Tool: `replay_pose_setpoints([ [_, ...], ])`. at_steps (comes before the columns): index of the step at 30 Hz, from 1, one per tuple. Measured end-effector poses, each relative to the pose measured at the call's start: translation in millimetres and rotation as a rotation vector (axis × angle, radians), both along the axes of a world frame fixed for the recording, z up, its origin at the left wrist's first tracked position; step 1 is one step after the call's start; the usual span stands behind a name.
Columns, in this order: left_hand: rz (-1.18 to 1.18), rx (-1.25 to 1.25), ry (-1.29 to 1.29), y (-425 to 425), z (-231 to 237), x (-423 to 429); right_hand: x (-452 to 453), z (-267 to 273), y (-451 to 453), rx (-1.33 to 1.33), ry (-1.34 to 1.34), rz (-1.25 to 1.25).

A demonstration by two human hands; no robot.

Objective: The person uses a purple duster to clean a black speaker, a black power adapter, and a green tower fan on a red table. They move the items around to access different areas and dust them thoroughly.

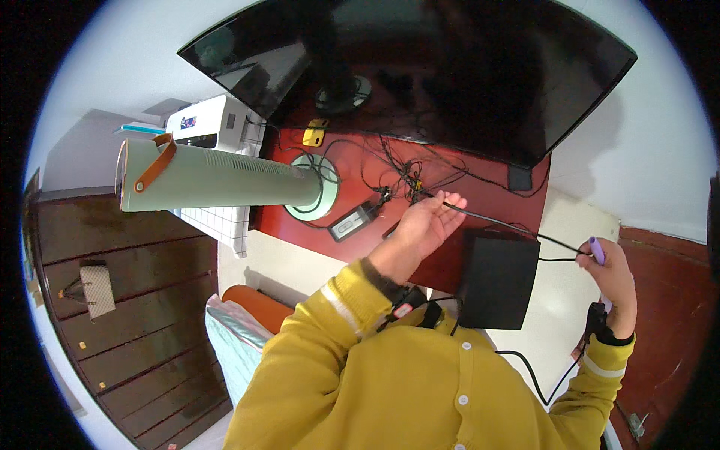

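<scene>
My left hand (428, 224) is palm up over the red tabletop (360, 225), and a black cable (495, 221) runs between its thumb and fingers. The cable stretches to my right hand (612, 275), which pinches it along with a purple tube-shaped thing (596, 251) lying along the palm. Just beyond my left fingers lies a tangle of black cords (410, 177). A power adapter (353, 222) with a pale label rests left of that hand. Between my hands, nearer my body, is a black box (499, 281).
A large dark screen (427, 67) stands at the back. On the left are a pale green tower appliance (225, 177) with a brown strap, a yellow object (315, 133) and a white printer-like device (208, 121). A pale blue cushion (236, 332) lies lower left.
</scene>
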State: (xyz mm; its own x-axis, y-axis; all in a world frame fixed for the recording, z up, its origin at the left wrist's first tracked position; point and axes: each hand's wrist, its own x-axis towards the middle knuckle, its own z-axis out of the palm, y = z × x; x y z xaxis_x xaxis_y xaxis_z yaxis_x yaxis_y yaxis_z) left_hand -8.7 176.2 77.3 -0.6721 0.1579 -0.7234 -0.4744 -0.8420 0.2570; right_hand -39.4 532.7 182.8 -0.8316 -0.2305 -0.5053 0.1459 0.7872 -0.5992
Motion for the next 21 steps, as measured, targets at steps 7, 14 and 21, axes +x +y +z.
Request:
replay_pose_setpoints([
  [7, -0.325, -0.099, 0.43, 20, 69, 31, 12, 51, -49, -0.093, 0.481, 0.071],
  [14, -0.394, -0.588, 0.959, 53, 83, 65, 17, 77, -156, -0.183, 0.118, 0.361],
  [21, -0.596, -0.939, 1.203, 38, 94, 79, 21, 76, -188, 0.089, 0.117, 0.454],
])
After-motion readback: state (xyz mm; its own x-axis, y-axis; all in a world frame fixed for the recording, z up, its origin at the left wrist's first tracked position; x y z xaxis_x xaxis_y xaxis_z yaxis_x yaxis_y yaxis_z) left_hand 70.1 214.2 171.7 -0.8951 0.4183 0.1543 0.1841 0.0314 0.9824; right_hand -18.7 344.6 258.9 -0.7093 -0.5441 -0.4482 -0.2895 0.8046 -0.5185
